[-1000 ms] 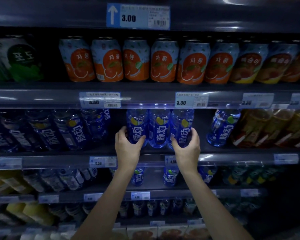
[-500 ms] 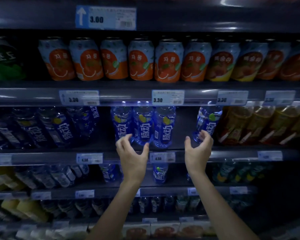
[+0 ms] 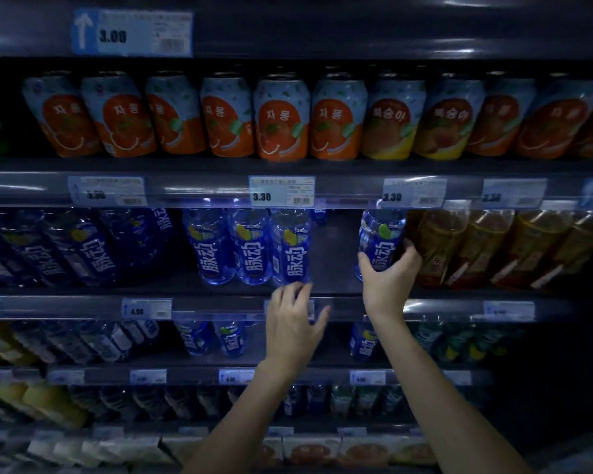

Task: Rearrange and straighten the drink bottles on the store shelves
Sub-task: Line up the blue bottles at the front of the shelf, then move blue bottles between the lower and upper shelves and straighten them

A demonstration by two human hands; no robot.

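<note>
My 2 bare forearms reach up from the near bottom edge toward a dim store shelving unit. At the very bottom, nearest me, sits a row of pale cartons (image 3: 308, 449), blurred. Above it a dark shelf of small bottles (image 3: 322, 400), too dim to read.

My left hand (image 3: 293, 331) hovers in front of the shelf rail (image 3: 220, 307) with fingers spread wide and loosely curled, holding nothing; its fingertips come just under the rightmost of 3 blue bottles (image 3: 250, 249) that stand upright, side by side, touching. My right hand (image 3: 389, 285) is wrapped around the lower part of a single blue bottle (image 3: 380, 241), thumb on its left side, fingers curled round its right. That bottle stands apart from the 3, with a bare gap of dark shelf between, and sits just beside the amber tea bottles (image 3: 476, 248) on its right.

Left of the 3, more blue bottles (image 3: 83, 248) lean in shadow. Below the rail, a few blue bottles (image 3: 213, 336) stand further back.

Farther up, a rail carries price tags (image 3: 281, 190) reading 3.30. Above it runs a row of orange cans (image 3: 281, 119), with peach-coloured cans (image 3: 387, 119) to the right. At the top, a blue tag (image 3: 132, 32) with an arrow reads 3.00.
</note>
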